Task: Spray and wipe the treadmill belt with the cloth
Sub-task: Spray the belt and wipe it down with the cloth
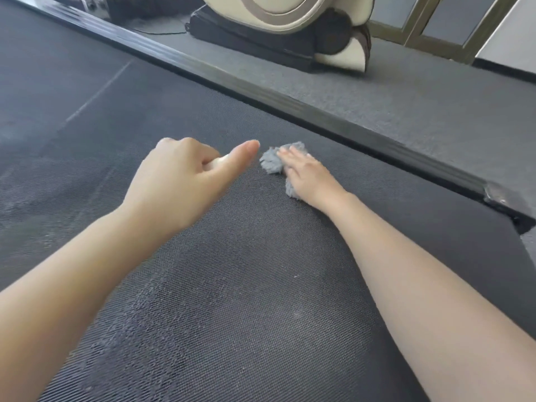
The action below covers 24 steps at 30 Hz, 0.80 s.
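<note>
Grey cloth (271, 165) on treadmill belt (261, 300); right hand (308, 176) pressing cloth, fingers straight. Left hand (179, 181) beside cloth, fingers curled, empty.

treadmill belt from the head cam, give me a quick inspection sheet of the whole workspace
surface: dark textured treadmill belt, with a black side rail along its far edge.
job's things: grey cloth bunched on the belt; no spray bottle seen.
clutter: a few pale specks on the belt.
grippers: right hand lies flat on the cloth with fingers straight; left hand has fingers curled and thumb out, holding nothing visible.
cables: thin dark cable on the floor beyond the rail.
surroundings: grey carpet, cream and black machine, framed glass panels.
</note>
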Each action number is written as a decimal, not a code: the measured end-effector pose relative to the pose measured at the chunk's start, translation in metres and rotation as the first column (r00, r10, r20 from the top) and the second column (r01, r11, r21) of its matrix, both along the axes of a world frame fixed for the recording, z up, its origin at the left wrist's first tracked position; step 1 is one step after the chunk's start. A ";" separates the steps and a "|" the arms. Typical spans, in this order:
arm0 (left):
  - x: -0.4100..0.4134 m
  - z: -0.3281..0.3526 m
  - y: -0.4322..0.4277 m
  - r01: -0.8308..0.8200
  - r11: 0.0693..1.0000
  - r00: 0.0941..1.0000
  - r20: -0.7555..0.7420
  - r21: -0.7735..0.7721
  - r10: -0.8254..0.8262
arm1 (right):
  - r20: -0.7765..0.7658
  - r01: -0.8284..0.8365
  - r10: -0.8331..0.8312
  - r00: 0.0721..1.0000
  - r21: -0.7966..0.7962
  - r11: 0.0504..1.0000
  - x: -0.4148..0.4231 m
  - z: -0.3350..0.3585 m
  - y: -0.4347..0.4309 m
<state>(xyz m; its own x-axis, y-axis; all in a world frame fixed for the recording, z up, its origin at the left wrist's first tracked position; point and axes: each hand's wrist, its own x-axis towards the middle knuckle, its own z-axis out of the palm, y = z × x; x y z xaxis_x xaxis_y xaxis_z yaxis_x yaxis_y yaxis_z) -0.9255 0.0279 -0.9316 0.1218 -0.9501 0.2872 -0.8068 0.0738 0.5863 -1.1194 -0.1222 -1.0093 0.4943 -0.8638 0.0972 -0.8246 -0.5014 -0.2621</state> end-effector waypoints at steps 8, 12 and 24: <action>-0.019 -0.013 -0.003 0.016 0.998 0.997 0.069 0.057 -0.019 | 0.005 0.262 -0.263 0.965 0.033 0.964 -0.082 -0.001 -0.055; -0.028 -0.017 -0.006 0.034 0.997 0.995 0.088 0.073 -0.040 | 0.010 0.308 -0.308 0.951 0.029 0.951 -0.099 -0.003 -0.062; -0.031 -0.014 0.008 0.072 0.992 0.992 0.098 0.101 -0.081 | 0.055 0.271 -0.270 0.961 0.000 0.963 -0.078 -0.002 -0.003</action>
<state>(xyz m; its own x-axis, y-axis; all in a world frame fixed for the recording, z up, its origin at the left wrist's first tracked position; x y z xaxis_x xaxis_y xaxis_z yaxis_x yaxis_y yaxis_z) -0.9567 0.0363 -0.9459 0.0226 -0.9794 0.2005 -0.8565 0.0845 0.5092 -1.1977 -0.1252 -1.0110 0.2364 -0.9637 0.1239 -0.9145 -0.2638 -0.3068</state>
